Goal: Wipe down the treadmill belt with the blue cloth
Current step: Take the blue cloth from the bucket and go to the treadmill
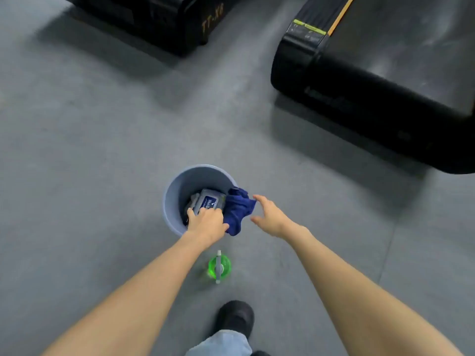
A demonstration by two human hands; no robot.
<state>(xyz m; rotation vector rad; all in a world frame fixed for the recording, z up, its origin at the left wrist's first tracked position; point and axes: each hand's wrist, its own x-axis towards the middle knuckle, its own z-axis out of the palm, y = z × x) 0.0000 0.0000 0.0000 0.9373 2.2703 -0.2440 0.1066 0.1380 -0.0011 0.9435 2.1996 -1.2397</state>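
Observation:
A dark blue cloth (237, 210) hangs over the right rim of a pale blue bucket (174, 199) on the floor. My left hand (205, 220) reaches into the bucket's near side, its fingers curled on the cloth's inner end next to a pack of wipes (209, 202). To the right of the bucket my right hand (268, 217) is open, fingers spread, with a fingertip touching the cloth's outer corner. The treadmill belt (411, 47), dark with pale streaks, lies at the upper right, well beyond both hands.
A green spray bottle (219, 265) stands on the grey floor just behind the bucket, between my arms. My black shoe (235, 317) is below it. A second black treadmill (159, 19) sits at the top left, with open floor between the two machines.

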